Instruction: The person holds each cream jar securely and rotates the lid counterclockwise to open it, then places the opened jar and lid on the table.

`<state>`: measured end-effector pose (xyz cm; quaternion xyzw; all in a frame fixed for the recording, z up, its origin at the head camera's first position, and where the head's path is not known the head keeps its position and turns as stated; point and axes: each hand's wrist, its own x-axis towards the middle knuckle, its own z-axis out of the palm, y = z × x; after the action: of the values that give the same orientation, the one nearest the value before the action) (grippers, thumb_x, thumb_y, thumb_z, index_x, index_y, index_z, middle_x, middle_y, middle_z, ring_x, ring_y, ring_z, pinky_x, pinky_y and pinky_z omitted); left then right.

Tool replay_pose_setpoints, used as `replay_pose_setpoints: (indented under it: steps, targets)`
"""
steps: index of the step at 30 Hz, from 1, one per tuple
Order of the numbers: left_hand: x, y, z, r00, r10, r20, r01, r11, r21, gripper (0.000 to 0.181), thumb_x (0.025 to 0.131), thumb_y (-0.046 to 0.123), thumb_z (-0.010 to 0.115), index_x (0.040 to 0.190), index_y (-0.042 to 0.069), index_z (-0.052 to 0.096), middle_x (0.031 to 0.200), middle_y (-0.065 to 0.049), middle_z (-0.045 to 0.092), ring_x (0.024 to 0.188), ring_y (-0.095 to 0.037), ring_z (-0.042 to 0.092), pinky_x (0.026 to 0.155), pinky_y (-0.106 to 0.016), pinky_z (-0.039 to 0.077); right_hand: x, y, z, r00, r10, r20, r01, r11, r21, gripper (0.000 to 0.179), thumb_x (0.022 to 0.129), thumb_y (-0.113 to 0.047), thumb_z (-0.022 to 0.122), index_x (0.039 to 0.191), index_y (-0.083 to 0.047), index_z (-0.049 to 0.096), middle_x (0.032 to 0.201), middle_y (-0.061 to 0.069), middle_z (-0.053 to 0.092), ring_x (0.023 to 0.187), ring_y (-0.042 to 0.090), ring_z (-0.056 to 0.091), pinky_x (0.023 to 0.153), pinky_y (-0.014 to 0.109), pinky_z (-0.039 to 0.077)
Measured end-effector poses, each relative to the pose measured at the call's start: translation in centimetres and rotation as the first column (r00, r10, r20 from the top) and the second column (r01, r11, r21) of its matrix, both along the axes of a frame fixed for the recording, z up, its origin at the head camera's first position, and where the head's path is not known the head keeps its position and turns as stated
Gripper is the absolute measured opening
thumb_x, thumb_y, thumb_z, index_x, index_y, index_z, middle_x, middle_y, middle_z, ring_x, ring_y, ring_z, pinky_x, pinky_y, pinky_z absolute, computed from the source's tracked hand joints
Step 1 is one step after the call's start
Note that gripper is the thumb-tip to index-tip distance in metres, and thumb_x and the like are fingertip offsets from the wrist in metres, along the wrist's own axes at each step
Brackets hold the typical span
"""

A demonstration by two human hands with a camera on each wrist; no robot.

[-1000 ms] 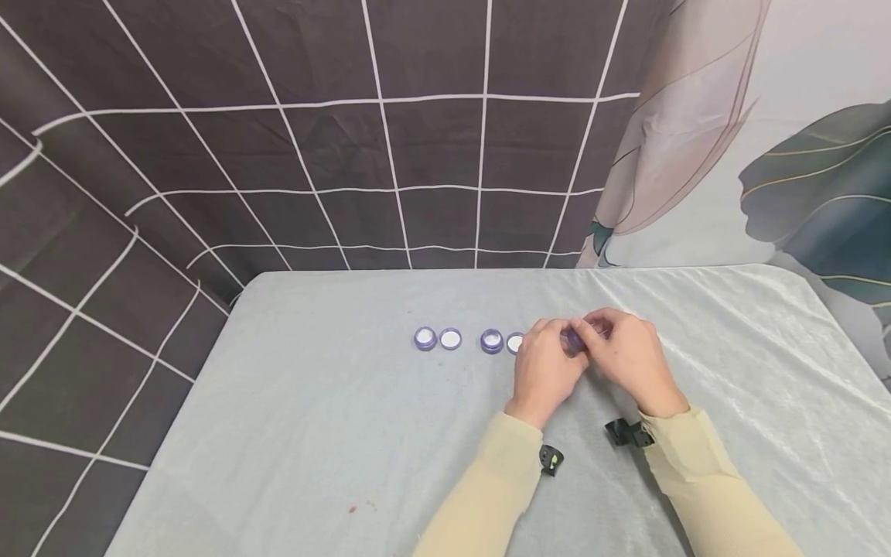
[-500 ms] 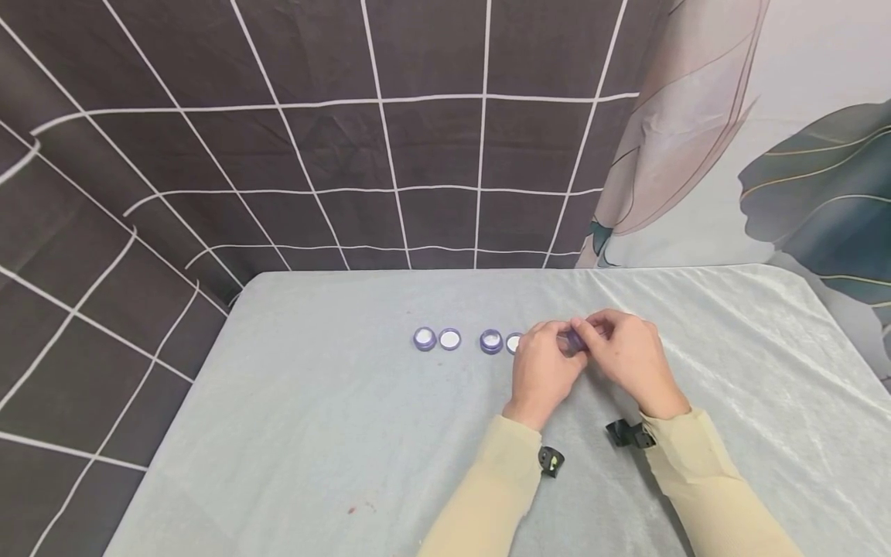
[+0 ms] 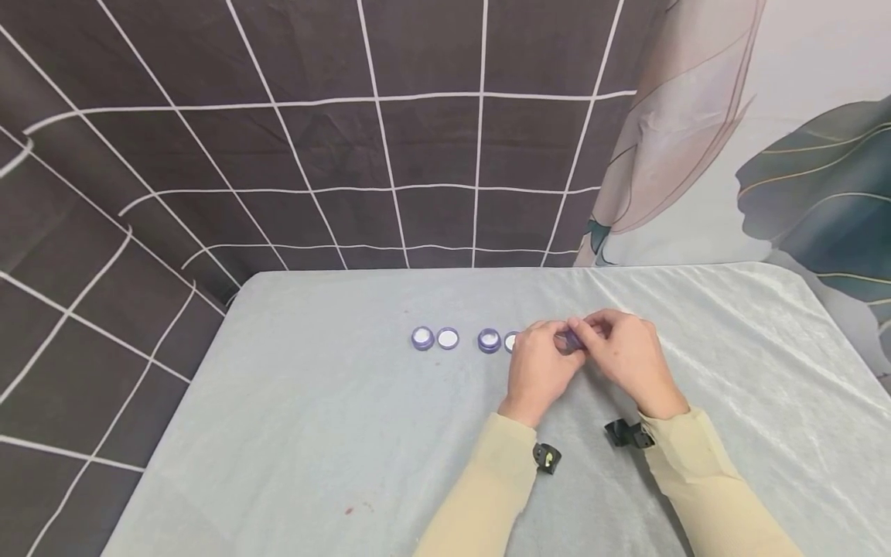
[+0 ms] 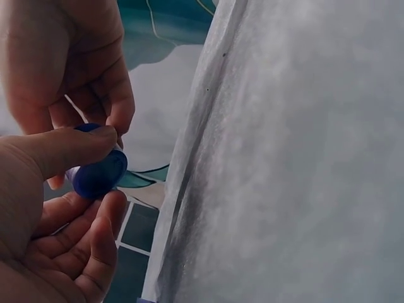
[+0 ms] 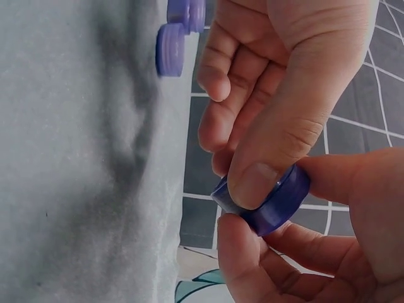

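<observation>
A small purple screw-top jar (image 3: 572, 339) is held between both hands above the table. My left hand (image 3: 539, 371) pinches it, its thumb lying across the jar in the right wrist view. From the other side my right hand (image 3: 626, 356) grips the same jar with thumb and fingertips. The jar's purple body (image 5: 287, 205) shows tilted between the two hands. To the left on the table stands an open purple jar (image 3: 422, 338) beside its white-lined lid (image 3: 448, 338). Another open jar (image 3: 489, 340) stands nearer, its lid (image 3: 511, 341) partly hidden behind my left hand.
A pale grey velvety cloth (image 3: 313, 433) covers the table. Behind it hangs a dark curtain (image 3: 334, 147) with a white grid, and a leaf-patterned curtain (image 3: 696, 170) is at the right. Black wrist cameras are strapped at both cuffs.
Both hands stay on the same jar. My left wrist has shifted slightly to the left; the jars and lids on the table are as before.
</observation>
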<state>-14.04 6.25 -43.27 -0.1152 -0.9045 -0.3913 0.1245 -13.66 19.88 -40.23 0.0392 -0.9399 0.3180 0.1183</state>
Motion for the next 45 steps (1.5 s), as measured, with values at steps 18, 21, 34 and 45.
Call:
replay_pose_setpoints:
  steps: [18,21,34,45]
  targets:
    - [-0.31,-0.32,0.23,1.0,-0.014,0.0,0.014,1.0,0.008,0.023,0.077,0.03,0.085,0.096,0.019,0.08,0.09,0.007,0.076,0.087,-0.009,0.071,0.076,-0.017,0.049,-0.04,0.02,0.14,1.0,0.015,0.004,-0.015,1.0,0.002,0.032,0.097,-0.033,0.065,0.09,-0.004,0.076,0.077,0.005,0.073,0.061,0.017,0.056,0.059,0.035,0.043]
    - [-0.37,-0.3,0.18,1.0,-0.02,-0.004,0.02,1.0,0.014,0.021,0.078,0.03,0.084,0.096,0.02,0.081,0.089,0.007,0.076,0.085,-0.009,0.071,0.073,-0.016,0.049,-0.06,0.01,0.16,1.0,0.018,-0.004,-0.018,1.0,0.002,0.032,0.097,-0.033,0.065,0.09,-0.004,0.076,0.077,0.005,0.073,0.061,0.017,0.055,0.058,0.035,0.043]
    - [-0.26,-0.37,-0.11,0.999,-0.039,-0.008,0.039,0.997,0.062,0.014,0.076,0.024,0.082,0.089,0.019,0.08,0.069,0.01,0.069,0.063,0.005,0.05,0.061,-0.01,0.038,-0.06,0.09,-0.27,0.999,0.047,-0.004,-0.047,0.999,0.001,0.031,0.098,-0.031,0.064,0.092,-0.003,0.076,0.077,0.005,0.072,0.063,0.018,0.059,0.061,0.037,0.046]
    - [-0.31,-0.31,-0.11,0.999,-0.039,0.011,0.038,0.996,0.077,0.016,0.076,0.024,0.082,0.092,0.019,0.081,0.074,0.01,0.071,0.067,0.001,0.058,0.063,-0.008,0.04,-0.1,0.17,-0.39,0.998,0.055,-0.042,-0.055,0.998,0.009,0.027,0.097,-0.029,0.066,0.091,-0.005,0.076,0.076,0.003,0.072,0.065,0.018,0.06,0.062,0.038,0.047]
